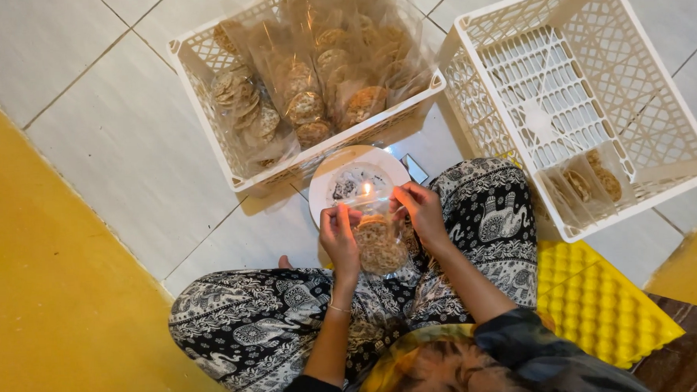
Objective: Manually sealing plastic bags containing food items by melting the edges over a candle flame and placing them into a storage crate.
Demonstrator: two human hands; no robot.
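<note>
Here, a seated person holds one clear bag of round crackers (380,245) up to a small candle flame (367,189).

Two hands grip it: the left hand (339,239) pinches the bag's top left corner, the right hand (421,211) pinches the top right corner, both closed on the plastic. The bag hangs upright, long axis vertical, open end up toward the flame, just over the near rim of one white plate (333,167) holding the candle. Two white plastic crates stand beyond the plate: one crate (198,85) directly behind it, packed with bagged crackers; a second crate (654,92) to its right, nearly bare, with about two bags in a near corner. A yellow foam mat (599,303) lies right of the plate, under the knee.
</note>
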